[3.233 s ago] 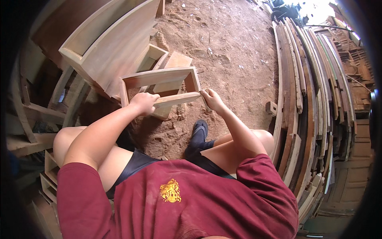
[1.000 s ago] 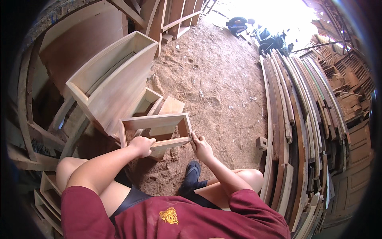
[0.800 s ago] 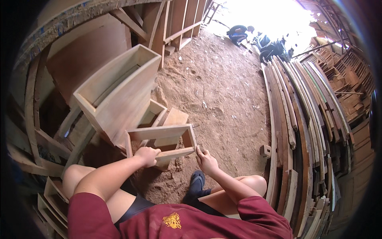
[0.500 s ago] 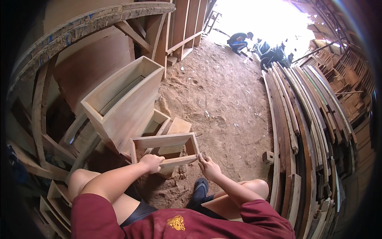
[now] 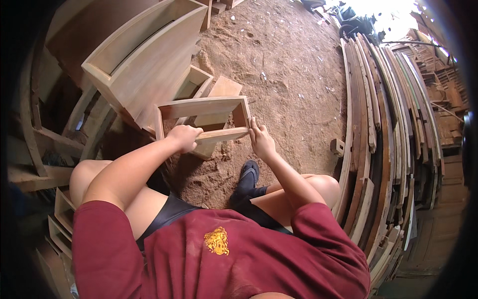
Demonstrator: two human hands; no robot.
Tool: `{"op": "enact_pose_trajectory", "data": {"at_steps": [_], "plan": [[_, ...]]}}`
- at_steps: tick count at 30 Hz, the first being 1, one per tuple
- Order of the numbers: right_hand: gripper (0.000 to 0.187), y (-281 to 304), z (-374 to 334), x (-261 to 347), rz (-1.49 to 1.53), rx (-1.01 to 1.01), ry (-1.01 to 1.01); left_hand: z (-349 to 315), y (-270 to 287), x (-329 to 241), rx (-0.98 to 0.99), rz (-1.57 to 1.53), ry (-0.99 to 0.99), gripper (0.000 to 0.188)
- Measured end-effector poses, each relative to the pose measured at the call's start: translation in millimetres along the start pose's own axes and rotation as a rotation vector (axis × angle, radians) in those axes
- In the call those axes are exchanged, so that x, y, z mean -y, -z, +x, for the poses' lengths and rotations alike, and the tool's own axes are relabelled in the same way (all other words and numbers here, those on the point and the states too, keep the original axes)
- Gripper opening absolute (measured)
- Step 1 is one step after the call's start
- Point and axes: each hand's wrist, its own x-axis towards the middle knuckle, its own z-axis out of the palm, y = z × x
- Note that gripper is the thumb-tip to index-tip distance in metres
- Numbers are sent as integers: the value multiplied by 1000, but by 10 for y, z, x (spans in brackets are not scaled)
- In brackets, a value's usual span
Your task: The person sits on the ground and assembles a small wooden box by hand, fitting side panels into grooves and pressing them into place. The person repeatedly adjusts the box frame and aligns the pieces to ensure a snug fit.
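Note:
In front of my knees is a pale rectangular wooden frame (image 5: 224, 134), open through the middle like a drawer without a bottom. My left hand (image 5: 185, 138) is closed over its near side, left of the middle. At the right end, my right hand (image 5: 262, 139) grips the near corner, fingers lying along the outside. A pale wooden board (image 5: 225, 87) shows beyond and through the frame. Left of it stands a tall, narrow wooden box (image 5: 149, 55) with an open top, and a smaller open box (image 5: 201, 78) sits at that box's foot.
Long planks (image 5: 366, 149) lie stacked along the right, with a small wood block (image 5: 337, 147) beside them. Rough timber supports (image 5: 45, 134) stand at left, above more open wooden boxes (image 5: 62, 212). The floor is brown dirt (image 5: 279, 65). A parked motorbike (image 5: 356, 22) is far off.
The view has tilted downward, so everything sits higher in the picture and the far person is mostly cut off. Both hands keep their hold on the frame, which looks nearly unmoved.

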Motion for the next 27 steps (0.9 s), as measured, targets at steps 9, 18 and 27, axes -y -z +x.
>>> {"op": "enact_pose_trajectory", "data": {"at_steps": [9, 18, 27], "plan": [[49, 100, -203, 54, -108, 125, 99, 2, 18, 45, -39, -43, 21, 36], [49, 163, 9, 24, 18, 169, -65, 37, -22, 31, -1, -42, 30, 48], [50, 95, -52, 137, -118, 76, 2, 21, -74, 83, -21, -16, 34, 45]]}}
